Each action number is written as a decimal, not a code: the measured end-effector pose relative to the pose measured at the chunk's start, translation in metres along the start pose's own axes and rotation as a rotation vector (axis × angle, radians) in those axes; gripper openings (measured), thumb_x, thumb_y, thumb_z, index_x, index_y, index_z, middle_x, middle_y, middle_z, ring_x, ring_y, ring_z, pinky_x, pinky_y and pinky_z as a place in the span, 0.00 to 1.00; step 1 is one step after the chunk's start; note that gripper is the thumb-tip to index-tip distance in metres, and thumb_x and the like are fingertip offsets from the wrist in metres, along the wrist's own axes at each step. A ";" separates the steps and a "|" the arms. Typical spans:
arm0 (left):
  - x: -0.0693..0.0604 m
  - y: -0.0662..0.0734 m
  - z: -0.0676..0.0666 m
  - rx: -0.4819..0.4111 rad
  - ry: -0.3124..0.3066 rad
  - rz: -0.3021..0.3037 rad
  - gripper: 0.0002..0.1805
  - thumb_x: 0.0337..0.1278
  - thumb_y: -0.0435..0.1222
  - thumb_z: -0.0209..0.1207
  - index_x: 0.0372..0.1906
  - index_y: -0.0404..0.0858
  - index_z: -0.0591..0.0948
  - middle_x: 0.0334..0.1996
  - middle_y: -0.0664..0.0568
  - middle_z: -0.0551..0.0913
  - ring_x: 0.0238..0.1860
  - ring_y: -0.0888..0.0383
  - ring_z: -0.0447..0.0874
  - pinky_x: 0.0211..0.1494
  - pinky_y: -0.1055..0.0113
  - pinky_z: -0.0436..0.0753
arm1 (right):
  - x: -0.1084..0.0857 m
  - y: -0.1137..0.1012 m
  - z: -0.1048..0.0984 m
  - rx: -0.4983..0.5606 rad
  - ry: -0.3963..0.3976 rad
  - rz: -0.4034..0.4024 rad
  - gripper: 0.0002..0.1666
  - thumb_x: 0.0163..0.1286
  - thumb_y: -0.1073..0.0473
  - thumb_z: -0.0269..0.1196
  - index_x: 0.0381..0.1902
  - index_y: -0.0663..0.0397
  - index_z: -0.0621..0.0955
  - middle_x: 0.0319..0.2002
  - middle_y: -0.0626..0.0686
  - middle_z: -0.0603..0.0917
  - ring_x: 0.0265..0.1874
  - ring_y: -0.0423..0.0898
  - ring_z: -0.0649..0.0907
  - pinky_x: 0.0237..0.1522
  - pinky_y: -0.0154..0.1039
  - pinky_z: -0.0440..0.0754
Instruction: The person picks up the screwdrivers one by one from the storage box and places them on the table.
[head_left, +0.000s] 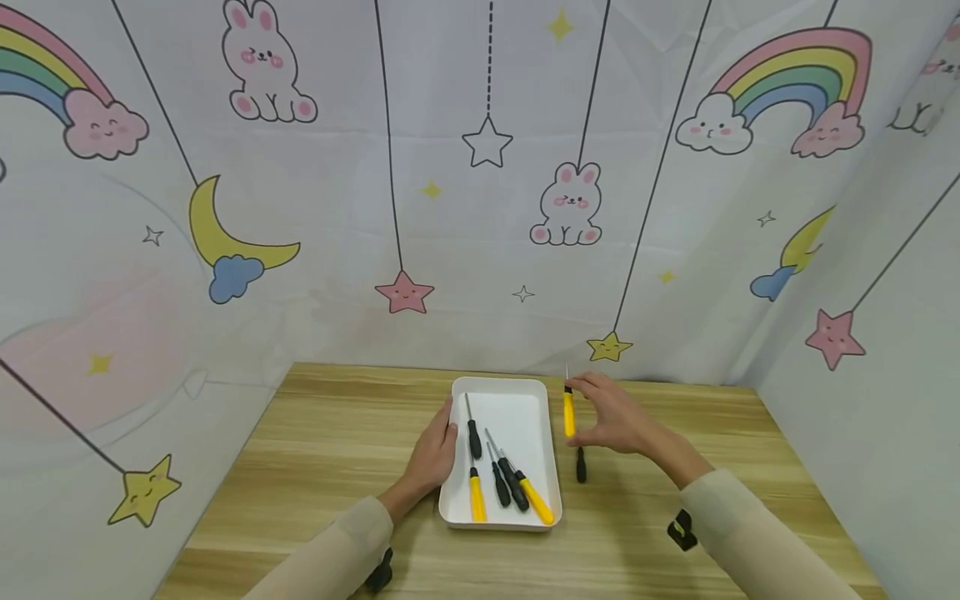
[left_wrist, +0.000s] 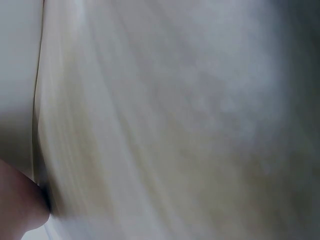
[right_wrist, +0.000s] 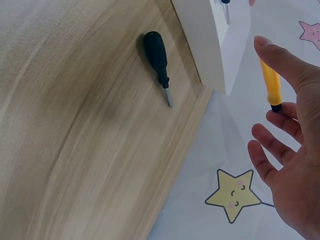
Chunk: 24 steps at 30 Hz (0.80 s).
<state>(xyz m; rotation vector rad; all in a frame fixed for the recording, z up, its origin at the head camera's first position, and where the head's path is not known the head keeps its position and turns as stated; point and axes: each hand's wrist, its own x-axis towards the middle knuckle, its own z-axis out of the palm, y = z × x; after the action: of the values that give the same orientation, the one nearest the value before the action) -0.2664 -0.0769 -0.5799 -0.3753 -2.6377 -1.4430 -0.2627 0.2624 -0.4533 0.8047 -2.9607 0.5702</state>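
In the head view a white tray (head_left: 517,412) holds several screwdrivers, some with black handles and others with yellow handles (head_left: 477,496). My left hand (head_left: 433,450) holds the tray by its left side, thumb at the rim; its other fingers are mostly hidden. Just right of the tray, my right hand (head_left: 618,417) pinches a yellow-handled screwdriver (head_left: 569,412) between thumb and forefinger, at the two ends of the handle. Its tip points away from me. The right wrist view shows this yellow handle (right_wrist: 270,82) raised above the table, the other fingers spread apart from it.
A black-handled screwdriver (right_wrist: 156,55) lies on the wooden table (head_left: 330,467), right of the tray and below the right hand in the head view. A white printed curtain (head_left: 480,217) rises behind the table and along its sides.
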 end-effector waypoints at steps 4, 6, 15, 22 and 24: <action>-0.001 0.001 0.000 -0.001 0.000 -0.005 0.30 0.86 0.32 0.41 0.84 0.29 0.54 0.83 0.36 0.57 0.82 0.39 0.56 0.83 0.44 0.56 | -0.001 0.003 0.001 0.004 0.000 0.001 0.57 0.54 0.43 0.84 0.76 0.61 0.73 0.69 0.60 0.76 0.66 0.61 0.77 0.66 0.63 0.78; -0.001 0.001 0.000 -0.002 -0.001 -0.008 0.30 0.86 0.32 0.41 0.84 0.29 0.54 0.83 0.36 0.57 0.82 0.39 0.55 0.83 0.44 0.56 | -0.002 0.006 0.002 0.004 0.001 -0.001 0.58 0.53 0.42 0.84 0.76 0.61 0.73 0.69 0.60 0.77 0.65 0.61 0.78 0.65 0.62 0.79; -0.003 0.004 -0.001 -0.006 0.000 -0.001 0.30 0.85 0.31 0.42 0.83 0.28 0.55 0.82 0.36 0.58 0.82 0.37 0.56 0.83 0.43 0.56 | -0.007 0.014 0.003 -0.004 0.009 -0.002 0.57 0.53 0.44 0.84 0.74 0.61 0.74 0.68 0.59 0.77 0.59 0.58 0.81 0.61 0.61 0.81; -0.003 0.007 -0.003 -0.004 -0.001 -0.001 0.30 0.85 0.31 0.41 0.83 0.28 0.55 0.82 0.35 0.58 0.81 0.36 0.56 0.83 0.42 0.56 | -0.010 0.017 0.003 -0.010 0.008 0.005 0.57 0.53 0.43 0.84 0.74 0.61 0.74 0.69 0.61 0.76 0.61 0.61 0.80 0.63 0.63 0.80; -0.003 0.007 -0.003 -0.002 -0.004 -0.005 0.30 0.85 0.32 0.41 0.83 0.28 0.55 0.82 0.36 0.58 0.82 0.37 0.56 0.83 0.42 0.56 | -0.011 0.018 0.002 -0.014 0.006 0.011 0.57 0.52 0.42 0.84 0.74 0.61 0.75 0.70 0.61 0.76 0.61 0.61 0.80 0.63 0.63 0.80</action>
<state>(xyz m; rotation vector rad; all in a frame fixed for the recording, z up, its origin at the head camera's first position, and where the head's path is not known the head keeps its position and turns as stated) -0.2618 -0.0767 -0.5730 -0.3724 -2.6425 -1.4485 -0.2618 0.2813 -0.4625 0.7839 -2.9621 0.5508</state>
